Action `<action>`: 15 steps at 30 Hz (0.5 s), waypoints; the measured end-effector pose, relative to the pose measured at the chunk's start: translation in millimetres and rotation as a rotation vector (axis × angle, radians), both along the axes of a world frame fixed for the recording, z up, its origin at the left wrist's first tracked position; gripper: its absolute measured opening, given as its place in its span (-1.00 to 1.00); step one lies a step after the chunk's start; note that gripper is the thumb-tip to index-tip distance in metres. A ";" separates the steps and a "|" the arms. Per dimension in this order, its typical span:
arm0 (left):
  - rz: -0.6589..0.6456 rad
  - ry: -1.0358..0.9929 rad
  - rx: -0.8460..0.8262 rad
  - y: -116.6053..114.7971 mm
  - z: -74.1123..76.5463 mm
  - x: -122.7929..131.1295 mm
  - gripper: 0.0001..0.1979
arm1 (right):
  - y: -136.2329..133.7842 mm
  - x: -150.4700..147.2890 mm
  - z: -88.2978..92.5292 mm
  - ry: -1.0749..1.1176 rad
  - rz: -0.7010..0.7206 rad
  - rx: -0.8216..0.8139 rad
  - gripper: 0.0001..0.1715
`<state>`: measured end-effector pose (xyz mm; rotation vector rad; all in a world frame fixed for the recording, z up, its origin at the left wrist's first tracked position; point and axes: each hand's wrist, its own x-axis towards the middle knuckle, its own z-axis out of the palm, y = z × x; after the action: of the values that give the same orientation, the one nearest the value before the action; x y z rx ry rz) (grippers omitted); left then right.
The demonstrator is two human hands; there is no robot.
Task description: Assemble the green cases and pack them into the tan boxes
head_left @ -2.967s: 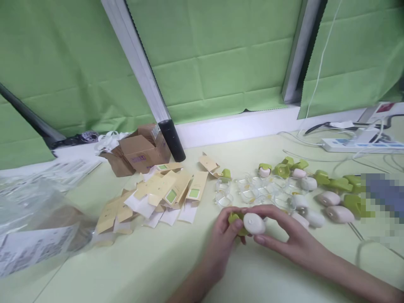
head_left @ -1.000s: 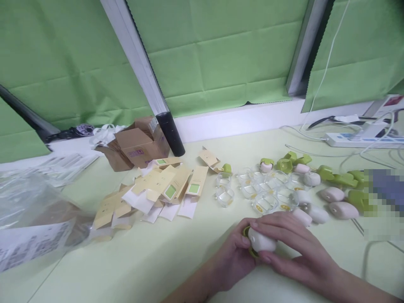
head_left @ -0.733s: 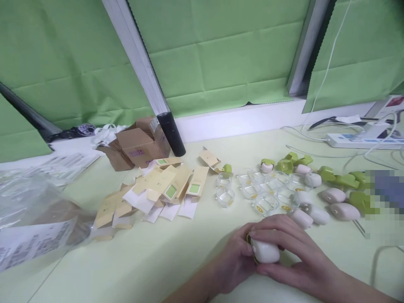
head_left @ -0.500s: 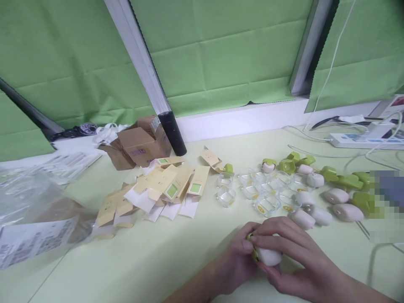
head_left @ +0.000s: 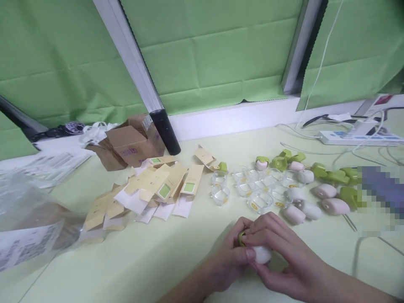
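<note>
Between my two hands, low in the view, is a white rounded plastic piece with a green cover at its left end. My left hand is closed around the green end, its thumb pressed against the white piece. My right hand grips the piece from above and below, fingers reaching over to the green cover. The fingers hide much of both parts. Just beyond my hands lie several clear plastic cases. Pale rounded pieces and green covers are scattered to their right.
Flattened tan cartons are heaped left of the clear cases. Behind them stand an open cardboard box and a black cylinder. A plastic bag lies at far left. A power strip with cables sits at back right.
My left thumb has shifted right, onto the white piece. My right fingers still grip it. The whole scene has slid slightly left in view as the camera turned.
</note>
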<state>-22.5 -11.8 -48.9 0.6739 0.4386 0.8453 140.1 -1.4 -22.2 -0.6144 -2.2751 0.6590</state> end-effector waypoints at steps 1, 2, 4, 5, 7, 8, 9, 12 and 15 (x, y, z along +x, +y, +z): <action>0.003 0.003 -0.007 -0.3 -0.9 -0.5 -0.56 | 0.0 0.3 0.1 0.004 -0.004 -0.007 -0.60; 0.008 0.007 -0.012 -0.6 -2.0 -1.0 -0.56 | -0.1 0.6 0.3 0.007 -0.011 -0.016 -0.61; 0.002 0.020 -0.013 -0.7 -5.0 -1.7 -0.57 | -0.5 1.2 1.2 0.004 -0.010 -0.017 -0.62; -0.004 0.028 -0.010 -0.4 -6.5 -2.0 -0.58 | -0.7 1.5 1.7 -0.006 -0.006 -0.014 -0.62; -0.003 0.050 -0.015 0.6 -8.8 -2.3 -0.61 | -1.0 2.2 2.0 -0.027 -0.003 0.003 -0.62; 0.003 0.065 -0.024 1.3 -9.3 -2.3 -0.62 | -1.0 2.4 1.8 -0.038 -0.004 0.015 -0.63; 0.012 0.077 -0.037 2.0 -9.2 -2.2 -0.64 | -0.9 2.6 1.2 -0.052 -0.012 0.027 -0.64; 0.007 0.112 -0.057 3.4 -5.8 -1.2 -0.67 | -0.3 2.6 -1.5 -0.096 -0.034 0.069 -0.68; 0.033 0.165 -0.056 3.2 1.7 1.1 -0.69 | -0.6 2.1 -3.0 -0.138 -0.046 0.085 -0.71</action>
<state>-21.4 -8.6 -47.2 0.6893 0.6216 0.8086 142.2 -2.0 -25.3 -0.6882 -2.3949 0.5088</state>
